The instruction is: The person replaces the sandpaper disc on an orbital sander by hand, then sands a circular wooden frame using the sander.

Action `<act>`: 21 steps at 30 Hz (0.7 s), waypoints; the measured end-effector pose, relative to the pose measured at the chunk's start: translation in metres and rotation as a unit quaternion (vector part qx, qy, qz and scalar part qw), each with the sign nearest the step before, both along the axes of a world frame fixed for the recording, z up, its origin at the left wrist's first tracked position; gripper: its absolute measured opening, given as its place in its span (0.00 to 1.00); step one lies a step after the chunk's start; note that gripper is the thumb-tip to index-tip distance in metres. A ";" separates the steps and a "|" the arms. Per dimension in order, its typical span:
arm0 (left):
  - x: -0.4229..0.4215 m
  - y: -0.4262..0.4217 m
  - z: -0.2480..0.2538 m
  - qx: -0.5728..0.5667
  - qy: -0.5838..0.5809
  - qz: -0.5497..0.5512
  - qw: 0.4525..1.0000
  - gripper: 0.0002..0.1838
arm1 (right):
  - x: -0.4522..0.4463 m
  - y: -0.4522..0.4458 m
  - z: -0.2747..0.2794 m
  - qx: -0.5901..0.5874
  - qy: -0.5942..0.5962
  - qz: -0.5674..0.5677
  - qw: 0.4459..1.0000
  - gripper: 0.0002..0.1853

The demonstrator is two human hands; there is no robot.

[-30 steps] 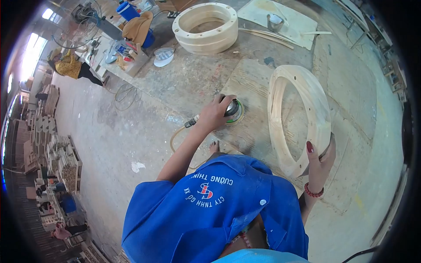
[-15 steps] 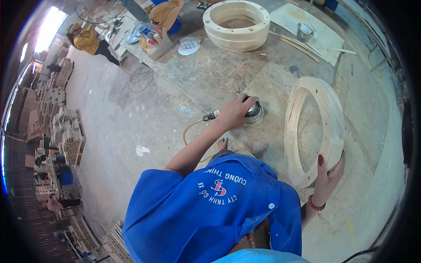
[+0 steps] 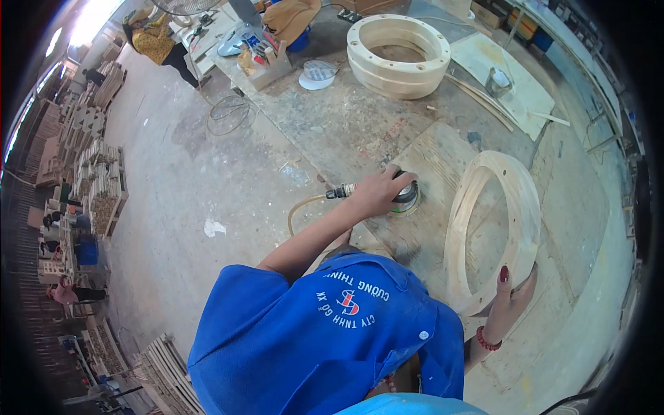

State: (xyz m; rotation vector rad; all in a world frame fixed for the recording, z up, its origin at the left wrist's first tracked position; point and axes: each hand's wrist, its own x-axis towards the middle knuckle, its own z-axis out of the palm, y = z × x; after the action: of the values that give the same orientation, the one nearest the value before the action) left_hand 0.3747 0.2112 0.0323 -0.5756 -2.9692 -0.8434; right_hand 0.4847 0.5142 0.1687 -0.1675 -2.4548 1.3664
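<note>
My left hand [image 3: 379,194] is wrapped over a round black and silver sander [image 3: 407,196], which rests on the wooden board. A connector and a tan hose [image 3: 301,205] run from the sander toward my body. On the right, a pale wooden ring [image 3: 529,207] with holes in its face is tipped up on its edge. My right hand [image 3: 513,297] grips the near end of this ring, its thumb with a dark red nail on the face and its other fingers partly hidden behind. The sander and the ring are apart.
Another wooden ring [image 3: 399,77] lies flat farther back. Near it are thin wood strips [image 3: 481,100], a metal cup [image 3: 498,81], a white cap [image 3: 318,75] and a tool box [image 3: 266,68]. A person in yellow [image 3: 153,43] is at the upper left; stacked wood [image 3: 104,180] lines the left.
The view has shifted, so the bench and floor objects appear in different places. My left hand keeps its hold on the sander and my right hand stays on the tipped ring.
</note>
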 end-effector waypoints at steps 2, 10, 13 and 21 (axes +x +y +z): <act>-0.001 0.000 -0.002 0.004 0.003 0.000 1.000 0.38 | -0.001 -0.001 0.001 0.003 -0.006 0.005 1.000 0.32; 0.001 -0.002 0.001 0.035 0.023 -0.013 0.999 0.33 | -0.005 -0.012 0.004 -0.013 -0.003 0.005 1.000 0.30; 0.000 -0.002 -0.001 0.036 0.031 -0.014 0.999 0.33 | -0.006 -0.015 0.006 0.006 -0.007 0.006 1.000 0.29; -0.005 -0.003 -0.005 0.019 -0.038 -0.014 0.999 0.33 | -0.014 -0.033 0.023 0.007 0.025 0.035 0.999 0.22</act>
State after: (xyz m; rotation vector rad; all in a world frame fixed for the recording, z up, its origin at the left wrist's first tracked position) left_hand 0.3695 0.2080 0.0273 -0.5982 -3.0113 -0.9429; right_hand 0.4711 0.4817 0.1916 -0.0443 -2.4494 1.3660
